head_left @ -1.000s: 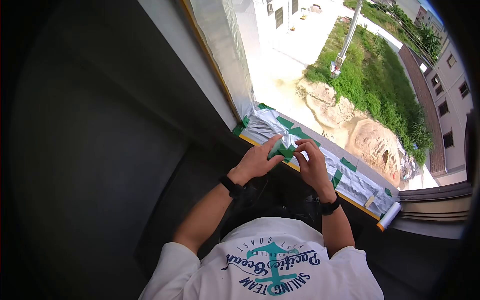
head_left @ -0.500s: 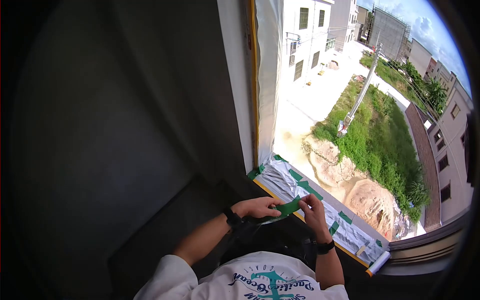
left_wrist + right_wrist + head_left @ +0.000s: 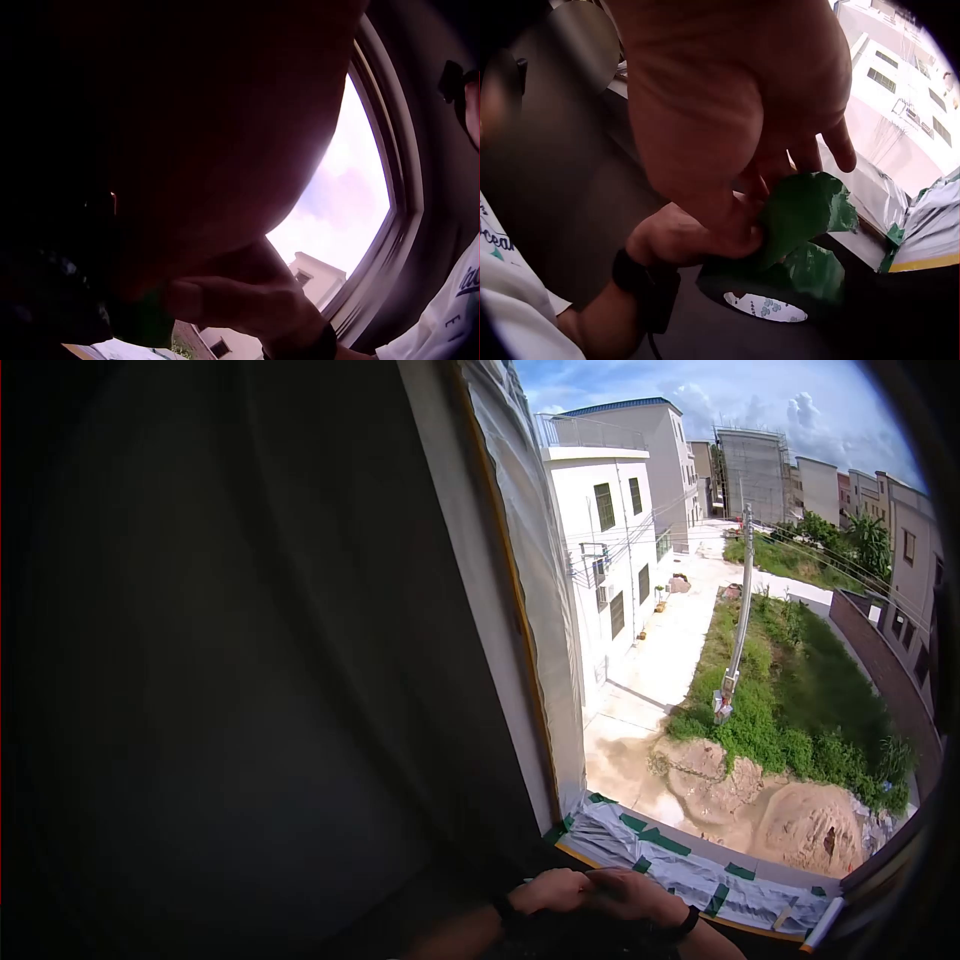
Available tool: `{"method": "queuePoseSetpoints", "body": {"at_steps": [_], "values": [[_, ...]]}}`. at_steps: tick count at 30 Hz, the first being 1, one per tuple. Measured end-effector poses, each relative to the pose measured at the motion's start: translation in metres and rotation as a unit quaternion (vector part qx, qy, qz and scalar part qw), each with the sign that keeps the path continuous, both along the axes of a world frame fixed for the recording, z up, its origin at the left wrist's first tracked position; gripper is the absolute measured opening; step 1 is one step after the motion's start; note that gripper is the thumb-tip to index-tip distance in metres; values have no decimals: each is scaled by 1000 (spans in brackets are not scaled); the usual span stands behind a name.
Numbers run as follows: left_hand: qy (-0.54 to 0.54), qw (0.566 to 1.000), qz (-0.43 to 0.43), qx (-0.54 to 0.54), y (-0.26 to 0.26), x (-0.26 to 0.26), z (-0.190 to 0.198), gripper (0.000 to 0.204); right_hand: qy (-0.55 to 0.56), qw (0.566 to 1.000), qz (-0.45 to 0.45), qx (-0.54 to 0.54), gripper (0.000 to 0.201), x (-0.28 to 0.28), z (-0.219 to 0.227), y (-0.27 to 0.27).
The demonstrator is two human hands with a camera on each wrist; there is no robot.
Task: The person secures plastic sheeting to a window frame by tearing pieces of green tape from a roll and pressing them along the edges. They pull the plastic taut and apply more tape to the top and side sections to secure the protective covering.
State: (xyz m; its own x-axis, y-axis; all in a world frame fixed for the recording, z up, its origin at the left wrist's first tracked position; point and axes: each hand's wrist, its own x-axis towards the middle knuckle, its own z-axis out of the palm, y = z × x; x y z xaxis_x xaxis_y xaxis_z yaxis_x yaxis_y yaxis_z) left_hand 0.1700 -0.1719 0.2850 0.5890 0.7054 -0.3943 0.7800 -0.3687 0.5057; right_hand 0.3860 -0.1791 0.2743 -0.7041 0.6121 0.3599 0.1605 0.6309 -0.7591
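My left hand (image 3: pixel 553 890) and right hand (image 3: pixel 635 892) meet low in the head view, in front of the window sill. The right wrist view shows a roll of green tape (image 3: pixel 739 281) with a white printed core, gripped by my left hand (image 3: pixel 671 236). Between thumb and fingers my right hand (image 3: pixel 742 97) pinches a strip of the tape (image 3: pixel 802 210), which has a ragged end. Much of the left wrist view is dark, with my right hand (image 3: pixel 247 300) beside a bit of green tape (image 3: pixel 142 322).
Silvery plastic sheeting (image 3: pixel 680 865) covers the sill, fixed with several green tape pieces. More sheeting (image 3: pixel 545 580) hangs along the left window frame, edged in yellow. A white roll (image 3: pixel 823 926) lies at the sill's right end. A dark wall (image 3: pixel 250 660) stands left; outside are buildings and grass.
The head view has tilted up, so the hands now sit lower in it. Both hands have come together; the stretch of green tape seen between them earlier is hidden there now.
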Motion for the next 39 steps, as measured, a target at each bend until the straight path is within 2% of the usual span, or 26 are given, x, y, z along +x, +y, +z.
{"method": "queuePoseSetpoints", "body": {"at_steps": [1, 3, 4, 5, 8, 9, 10, 14, 15, 17, 19, 20, 22, 23, 24, 27, 28, 30, 33, 35, 37, 39], "values": [[-26, 1000, -14, 0, 2, -4, -9, 32, 11, 1000, -3, 7, 47, -2, -5, 2], [8, 1000, -15, -16, 3, -6, 9, 35, -80, 997, -4, -17, 37, -4, 0, 0], [-14, 1000, -12, -21, 2, -8, -4, 36, -141, 989, -25, -25, 29, -1, 8, -11], [-37, 999, -8, -28, 0, -12, -19, 37, -134, 990, -27, -23, 29, -1, 4, -10], [-44, 997, -1, -65, -4, -12, -17, 36, -102, 995, -13, -15, 27, 3, -18, -9], [-55, 996, 4, -76, -6, -11, -13, 36, -133, 991, -10, -14, 25, 2, -23, -8], [-21, 997, 4, -78, -7, -11, -7, 35, -164, 986, -8, -12, 24, 1, -26, -5], [-13, 999, 15, -42, -11, -9, -8, 33, -144, 989, 4, -4, 23, -2, -35, -3], [-13, 999, 15, -39, -11, -8, -8, 33, -186, 982, -11, 15, 24, -4, -40, -1], [-50, 996, 62, -27, -14, -7, -14, 33, -229, 973, -25, 34, 24, -6, -40, 0], [-92, 991, 84, -41, -9, -12, -43, 34, -200, 971, -104, 81, 22, -8, -37, -9], [-133, 984, 105, -57, -9, -14, -56, 35, -202, 971, -103, 74, 22, -9, -32, -10], [-166, 975, 127, -73, -11, -17, -51, 32, -252, 961, -65, 98, 17, -9, -16, -10], [-185, 969, 143, -78, -13, -18, -53, 30, -198, 967, -105, 118, 10, -12, -19, -12], [-191, 967, 149, -84, -12, -19, -55, 29, -202, 965, -117, 120, 10, -15, -19, -12], [-194, 962, 173, -86, -11, -18, -46, 26, -256, 952, -102, 134, 12, -21, -18, -10], [-190, 960, 186, -84, -13, -15, -40, 25, -258, 950, -95, 146, 14, -21, -24, -10], [-226, 945, 206, -112, -12, -21, -59, 25, -252, 950, -91, 158, 16, -20, -22, -12], [-247, 930, 252, -101, -4, -31, -52, 26, -236, 951, -96, 175, 16, -20, -11, -21], [-270, 911, 287, -123, 4, -54, -56, 26, -171, 974, -76, 128, 17, -12, 7, -31], [-302, 884, 323, -149, 3, -56, -36, 23, -192, 978, -45, 72, 20, -7, 3, -41], [-245, 915, 275, -167, 5, -54, -29, 25, -118, 985, -89, 91, 20, 7, 7, -44]]}}
